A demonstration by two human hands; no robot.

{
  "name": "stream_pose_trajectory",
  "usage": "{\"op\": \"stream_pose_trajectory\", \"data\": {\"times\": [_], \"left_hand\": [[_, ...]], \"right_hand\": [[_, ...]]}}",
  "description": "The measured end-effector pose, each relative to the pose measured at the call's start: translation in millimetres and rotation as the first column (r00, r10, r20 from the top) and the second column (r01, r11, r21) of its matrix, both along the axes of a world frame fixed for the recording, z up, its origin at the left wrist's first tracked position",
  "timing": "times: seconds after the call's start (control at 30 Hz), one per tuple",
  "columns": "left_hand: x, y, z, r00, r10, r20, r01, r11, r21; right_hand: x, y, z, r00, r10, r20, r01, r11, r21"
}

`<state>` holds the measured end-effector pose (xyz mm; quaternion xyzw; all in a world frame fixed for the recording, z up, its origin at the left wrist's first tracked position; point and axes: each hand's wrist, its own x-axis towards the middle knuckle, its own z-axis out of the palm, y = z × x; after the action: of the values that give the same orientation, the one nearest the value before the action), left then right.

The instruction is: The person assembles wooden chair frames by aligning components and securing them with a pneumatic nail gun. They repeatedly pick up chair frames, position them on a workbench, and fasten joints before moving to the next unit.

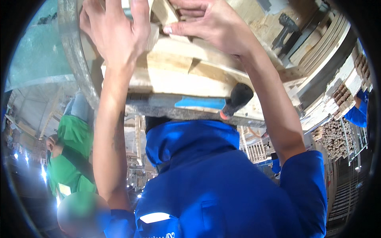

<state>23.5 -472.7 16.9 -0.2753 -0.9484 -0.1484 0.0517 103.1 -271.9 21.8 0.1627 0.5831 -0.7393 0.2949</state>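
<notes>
My left hand [119, 33] reaches over pale wooden pieces at the top of the view. Its fingers are spread, and the upper edge cuts off their tips. Facing it, my right hand [210, 23] has its thumb and curled fingers around a short wooden block [166, 12], which stands tilted between both hands. Beneath it lie pale wooden boards [168, 61], side by side on the workbench [158, 109]. Close to my body, on the bench edge, rests a tool with a black handle [241, 95] beside a flat blue strip [200, 102]; its kind is unclear.
A dark power drill [285, 31] lies on the bench at upper right, near stacked curved wooden strips [319, 43]. A person in green [73, 148] is at the left. Piled timber [335, 139] stands at the far right, near another blue sleeve [357, 115].
</notes>
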Motion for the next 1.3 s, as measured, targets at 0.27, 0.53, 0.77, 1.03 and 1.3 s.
{"op": "stream_pose_trajectory", "data": {"times": [0.27, 0.53, 0.77, 1.03, 1.3], "left_hand": [[15.4, 12.1, 25.7, 0.991, -0.015, 0.135, 0.017, 1.0, -0.013], [18.5, 14.0, 22.7, 0.977, -0.103, 0.186, 0.139, 0.972, -0.19], [17.6, 6.3, 28.5, 0.937, -0.078, 0.34, 0.159, 0.962, -0.22], [11.5, 14.0, 26.4, 0.92, -0.039, 0.39, 0.103, 0.984, -0.145], [5.2, -14.6, -8.6, 0.956, -0.139, 0.257, 0.154, 0.987, -0.038]], "right_hand": [[10.1, 16.9, 3.3, 0.99, 0.093, -0.11, -0.103, 0.99, -0.094], [19.5, 21.0, 7.6, 0.988, -0.004, -0.151, -0.016, 0.991, -0.136], [1.2, 35.4, -6.8, 0.948, 0.202, -0.244, -0.207, 0.978, 0.009], [85.7, 62.9, 30.7, 0.946, -0.209, -0.247, 0.318, 0.737, 0.596], [393.4, 73.8, 148.3, 0.598, -0.745, -0.296, 0.239, -0.186, 0.953]]}}
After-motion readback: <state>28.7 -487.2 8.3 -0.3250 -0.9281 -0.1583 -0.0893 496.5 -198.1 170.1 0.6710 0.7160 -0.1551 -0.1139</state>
